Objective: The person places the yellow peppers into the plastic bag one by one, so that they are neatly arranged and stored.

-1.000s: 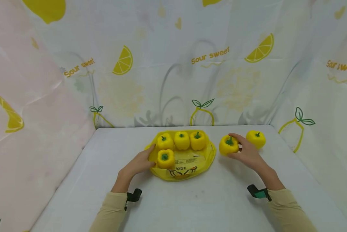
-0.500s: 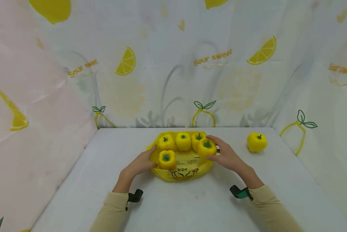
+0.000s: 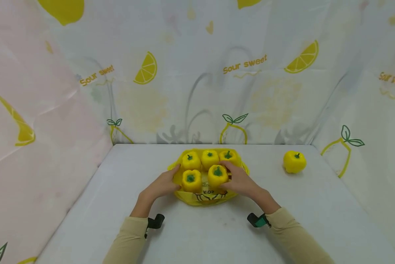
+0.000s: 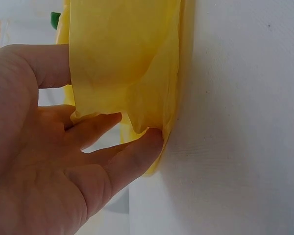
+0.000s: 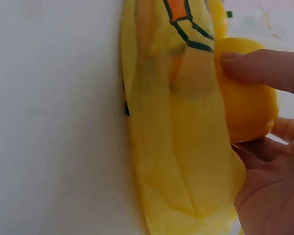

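Note:
A yellow plastic bag (image 3: 197, 200) lies spread with its mouth upward on the white table. Several yellow bell peppers with green stems sit in it, three along the back and one pepper (image 3: 191, 182) at the front left. My right hand (image 3: 241, 180) grips another bell pepper (image 3: 214, 180) at the bag's front right; in the right wrist view my thumb presses its side above the bag wall (image 5: 186, 147). My left hand (image 3: 162, 186) holds the bag's left edge. In the left wrist view, the bag's side (image 4: 127, 54) hides one digit's tip while other fingers touch its outside.
A single yellow bell pepper (image 3: 294, 162) stands on the white table (image 3: 224, 234) toward the back right. Behind the table hangs a pale curtain (image 3: 197, 102) printed with lemons.
My right hand has carried the bell pepper leftward from the table beside the bag to inside the bag's front right. My left hand keeps its place at the bag's left edge.

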`<act>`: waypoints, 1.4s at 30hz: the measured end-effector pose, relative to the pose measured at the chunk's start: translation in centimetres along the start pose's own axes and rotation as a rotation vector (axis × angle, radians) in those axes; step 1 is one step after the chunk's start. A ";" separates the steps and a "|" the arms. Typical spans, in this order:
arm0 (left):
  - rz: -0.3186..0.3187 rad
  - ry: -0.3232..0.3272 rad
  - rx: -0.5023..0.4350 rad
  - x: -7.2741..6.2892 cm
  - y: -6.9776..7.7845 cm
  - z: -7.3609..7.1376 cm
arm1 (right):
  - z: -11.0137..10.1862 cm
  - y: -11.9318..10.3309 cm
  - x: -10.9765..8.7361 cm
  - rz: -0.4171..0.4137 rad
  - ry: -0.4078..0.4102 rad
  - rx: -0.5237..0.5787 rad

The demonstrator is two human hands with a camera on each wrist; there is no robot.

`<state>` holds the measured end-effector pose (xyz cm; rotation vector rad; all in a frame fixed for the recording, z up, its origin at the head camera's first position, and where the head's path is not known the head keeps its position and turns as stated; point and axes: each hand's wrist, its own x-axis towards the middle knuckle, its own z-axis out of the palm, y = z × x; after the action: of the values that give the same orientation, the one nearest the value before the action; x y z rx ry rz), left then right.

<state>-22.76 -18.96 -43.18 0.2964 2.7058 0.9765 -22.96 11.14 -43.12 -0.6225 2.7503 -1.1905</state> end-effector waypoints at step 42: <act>-0.018 0.000 0.034 0.4 0.1 0.5 | -5.4 2.7 -1.6 -0.107 0.021 -0.077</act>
<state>-23.04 -18.53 -43.56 0.2787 2.7223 0.9270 -23.63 17.17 -41.41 -0.7795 2.8242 -1.1212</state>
